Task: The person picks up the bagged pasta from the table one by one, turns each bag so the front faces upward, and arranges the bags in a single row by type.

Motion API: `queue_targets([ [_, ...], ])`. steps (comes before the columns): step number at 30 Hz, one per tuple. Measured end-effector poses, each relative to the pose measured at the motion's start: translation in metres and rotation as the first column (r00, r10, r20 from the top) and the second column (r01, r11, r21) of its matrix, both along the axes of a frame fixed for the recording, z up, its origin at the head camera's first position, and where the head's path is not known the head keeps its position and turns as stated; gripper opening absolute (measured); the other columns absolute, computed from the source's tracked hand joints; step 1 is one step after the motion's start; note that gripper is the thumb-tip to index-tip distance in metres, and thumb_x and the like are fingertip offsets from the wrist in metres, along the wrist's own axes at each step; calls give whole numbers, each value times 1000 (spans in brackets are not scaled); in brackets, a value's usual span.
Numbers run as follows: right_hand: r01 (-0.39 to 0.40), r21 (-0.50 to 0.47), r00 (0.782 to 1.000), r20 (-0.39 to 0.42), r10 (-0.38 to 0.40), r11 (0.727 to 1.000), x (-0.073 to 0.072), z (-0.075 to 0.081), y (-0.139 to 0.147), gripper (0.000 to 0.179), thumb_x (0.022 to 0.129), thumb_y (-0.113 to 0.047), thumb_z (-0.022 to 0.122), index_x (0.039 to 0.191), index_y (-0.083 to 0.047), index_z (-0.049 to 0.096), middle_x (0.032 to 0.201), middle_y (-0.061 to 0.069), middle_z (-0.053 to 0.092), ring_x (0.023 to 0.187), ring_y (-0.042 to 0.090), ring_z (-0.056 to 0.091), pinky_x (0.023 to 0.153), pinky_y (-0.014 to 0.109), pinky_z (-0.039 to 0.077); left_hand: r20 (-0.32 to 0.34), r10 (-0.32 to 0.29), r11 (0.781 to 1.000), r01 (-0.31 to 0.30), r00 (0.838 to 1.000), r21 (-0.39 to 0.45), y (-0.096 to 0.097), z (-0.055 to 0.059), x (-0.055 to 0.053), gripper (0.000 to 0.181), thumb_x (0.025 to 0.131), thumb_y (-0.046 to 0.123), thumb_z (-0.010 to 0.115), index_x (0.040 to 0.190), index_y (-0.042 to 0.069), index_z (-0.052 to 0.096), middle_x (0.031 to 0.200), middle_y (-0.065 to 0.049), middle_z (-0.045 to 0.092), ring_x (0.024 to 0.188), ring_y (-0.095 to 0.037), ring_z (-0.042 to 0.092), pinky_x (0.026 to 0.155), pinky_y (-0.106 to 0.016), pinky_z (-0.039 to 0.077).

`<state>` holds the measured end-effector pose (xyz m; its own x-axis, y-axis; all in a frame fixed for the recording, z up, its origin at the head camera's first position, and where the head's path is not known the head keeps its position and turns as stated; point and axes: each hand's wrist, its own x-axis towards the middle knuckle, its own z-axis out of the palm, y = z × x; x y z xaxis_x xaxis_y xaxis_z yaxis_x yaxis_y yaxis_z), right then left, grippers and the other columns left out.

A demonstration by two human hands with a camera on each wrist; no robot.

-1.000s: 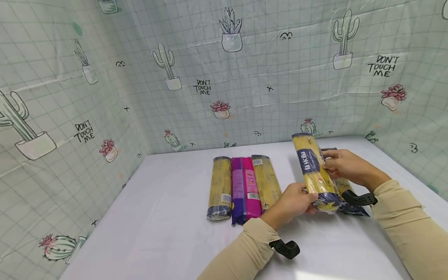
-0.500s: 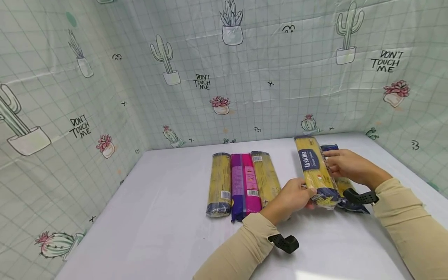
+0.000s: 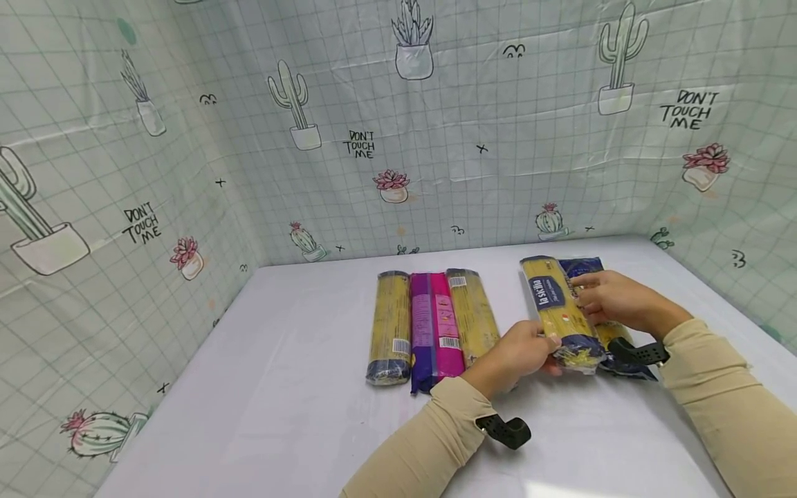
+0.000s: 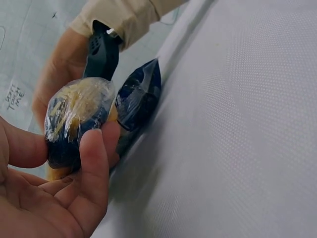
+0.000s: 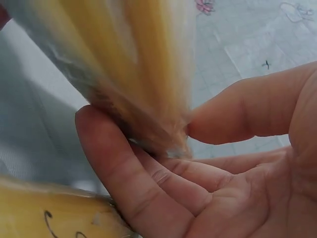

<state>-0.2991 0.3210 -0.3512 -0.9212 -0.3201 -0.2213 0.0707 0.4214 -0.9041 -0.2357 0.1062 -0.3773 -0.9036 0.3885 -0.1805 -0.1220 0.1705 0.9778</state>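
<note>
Seen from the head, a yellow-and-blue pasta pack (image 3: 555,308) is held above the white table (image 3: 292,387): left hand (image 3: 521,350) pinching its near end at eight o'clock, right hand (image 3: 618,300) gripping its edge at three; three packs (image 3: 436,332) lie toward nine.

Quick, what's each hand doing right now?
Left hand: holding the yellow "la sicilia" packet near its closer end.
Right hand: holding that same packet's side.

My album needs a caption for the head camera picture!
Left grip and right grip hold one la sicilia pasta packet.
</note>
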Motion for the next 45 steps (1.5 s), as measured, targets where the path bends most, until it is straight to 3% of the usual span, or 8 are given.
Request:
queue_targets([
  [7,-3,28,1000,-12,4,1000,-1,-4,1,72,96,-4,47,152,18,6,135,34,46,96,21,58,75,35,56,82,-35,998,30,996,63,-1,-2,-4,21,103,7,52,114,-2,67,82,-10,71,74,-25,70,69,-37,58],
  [15,24,21,1000,-6,-23,1000,-3,-4,0,71,98,-6,48,153,15,7,133,33,45,96,22,57,80,35,57,94,-16,998,11,995,54,0,-2,-7,22,103,10,54,116,-4,67,82,-11,71,72,-26,69,74,-38,57],
  [22,69,-31,998,-2,-70,997,-1,1,-1,65,100,-10,44,154,11,14,104,15,48,71,12,49,65,31,50,125,28,989,-45,992,139,3,0,-8,17,100,7,59,110,-3,68,84,-11,70,77,-28,72,70,-37,59],
  [24,80,-16,997,-20,-80,997,0,2,-1,64,102,-12,44,154,11,16,107,17,50,74,12,51,66,31,51,119,50,987,-67,992,149,5,1,-7,14,98,6,61,108,-2,68,83,-10,70,75,-28,72,69,-38,59],
  [29,75,53,997,-34,-74,996,0,3,0,62,105,-18,42,154,11,17,138,31,41,95,19,59,75,34,56,100,54,985,-70,993,157,6,1,-4,12,95,3,65,106,-1,68,82,-9,70,77,-35,72,72,-41,59],
  [35,54,111,998,-45,-49,992,0,5,1,61,107,-25,37,153,12,21,146,39,34,116,31,57,81,35,56,72,40,993,-47,997,104,7,0,-2,12,93,3,69,104,-2,68,82,-8,70,75,-34,72,72,-41,59],
  [45,72,129,996,-60,-65,989,2,8,-4,61,107,-28,39,151,13,26,144,38,39,111,27,59,82,37,57,79,43,995,-50,996,91,8,-2,-3,12,92,-3,68,104,-6,67,84,-8,68,76,-29,71,71,-41,60],
])
